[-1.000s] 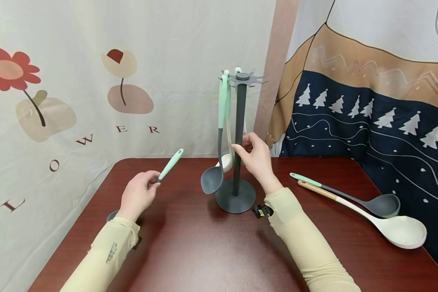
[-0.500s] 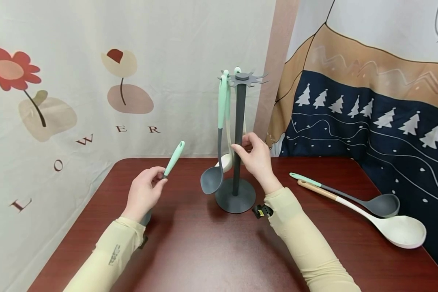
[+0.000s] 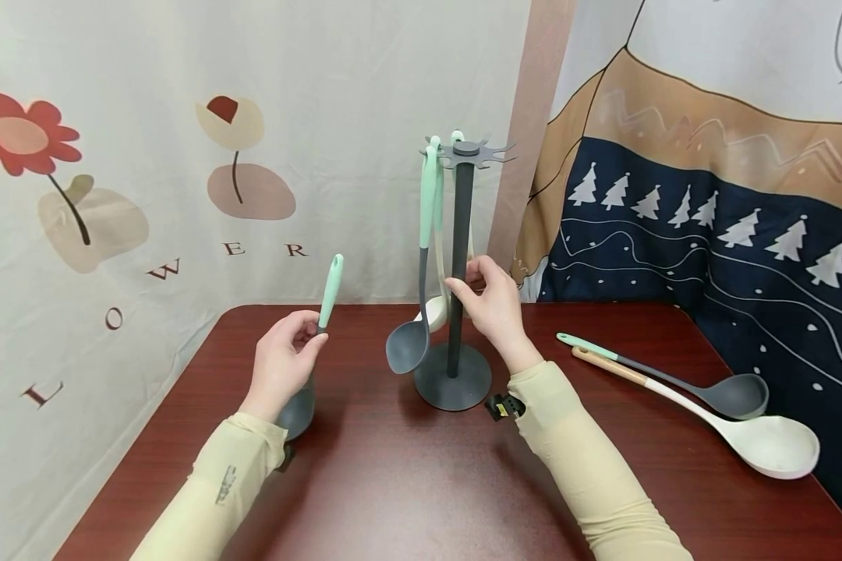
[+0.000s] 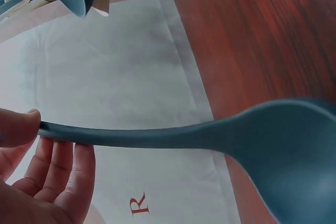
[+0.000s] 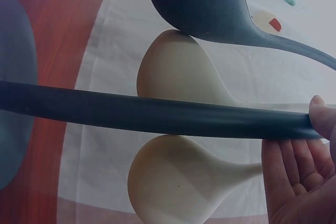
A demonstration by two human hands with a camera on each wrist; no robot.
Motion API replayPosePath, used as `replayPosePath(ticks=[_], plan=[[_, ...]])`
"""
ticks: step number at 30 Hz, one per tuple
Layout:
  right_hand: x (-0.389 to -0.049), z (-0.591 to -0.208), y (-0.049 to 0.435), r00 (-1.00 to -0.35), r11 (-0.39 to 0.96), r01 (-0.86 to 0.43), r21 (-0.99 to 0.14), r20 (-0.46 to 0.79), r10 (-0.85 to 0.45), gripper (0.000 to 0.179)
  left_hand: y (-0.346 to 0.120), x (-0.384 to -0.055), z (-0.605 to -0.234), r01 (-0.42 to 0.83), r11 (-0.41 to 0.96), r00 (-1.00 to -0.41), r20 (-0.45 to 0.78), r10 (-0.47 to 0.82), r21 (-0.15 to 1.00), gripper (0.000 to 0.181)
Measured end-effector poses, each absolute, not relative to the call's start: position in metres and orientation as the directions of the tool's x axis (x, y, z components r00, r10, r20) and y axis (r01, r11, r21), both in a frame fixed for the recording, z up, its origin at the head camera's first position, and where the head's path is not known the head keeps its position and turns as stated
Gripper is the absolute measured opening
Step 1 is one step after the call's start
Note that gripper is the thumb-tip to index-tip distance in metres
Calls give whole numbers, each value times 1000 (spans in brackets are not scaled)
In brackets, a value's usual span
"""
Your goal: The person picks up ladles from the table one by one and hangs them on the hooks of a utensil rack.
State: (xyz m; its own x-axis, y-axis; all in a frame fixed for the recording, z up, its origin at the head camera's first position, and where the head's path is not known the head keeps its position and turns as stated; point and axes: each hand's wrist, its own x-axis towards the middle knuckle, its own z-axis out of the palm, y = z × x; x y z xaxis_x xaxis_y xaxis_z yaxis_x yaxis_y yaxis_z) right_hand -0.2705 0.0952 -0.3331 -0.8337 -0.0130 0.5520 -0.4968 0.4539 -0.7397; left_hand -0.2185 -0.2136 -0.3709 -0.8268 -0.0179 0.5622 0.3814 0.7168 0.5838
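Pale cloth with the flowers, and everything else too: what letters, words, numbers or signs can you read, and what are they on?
"L", "O", "W", "E", "R": on the pale cloth, head view.
"R": same cloth, left wrist view.
Mark on the left sleeve: too blurred to read.
Black wrist device: yellow patch too small to make out.
Stand, held ladle: no readable words.

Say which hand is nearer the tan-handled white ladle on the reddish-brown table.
Right. The right hand grips the dark grey post left of the white ladle; the left hand is farther left, holding a mint-handled grey ladle.
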Motion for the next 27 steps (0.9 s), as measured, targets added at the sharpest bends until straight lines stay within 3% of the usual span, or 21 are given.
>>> replayPosePath(ticks=[8,27], plan=[[-270,-332,95,-839,450,-490,-747,544,-10,24,-207,-220,-368,385,668,-842,538,-27,636,22],[-272,-334,96,-835,449,-496,-743,550,-13,24,-179,-206,-337,524,515,-799,600,22,678,25]])
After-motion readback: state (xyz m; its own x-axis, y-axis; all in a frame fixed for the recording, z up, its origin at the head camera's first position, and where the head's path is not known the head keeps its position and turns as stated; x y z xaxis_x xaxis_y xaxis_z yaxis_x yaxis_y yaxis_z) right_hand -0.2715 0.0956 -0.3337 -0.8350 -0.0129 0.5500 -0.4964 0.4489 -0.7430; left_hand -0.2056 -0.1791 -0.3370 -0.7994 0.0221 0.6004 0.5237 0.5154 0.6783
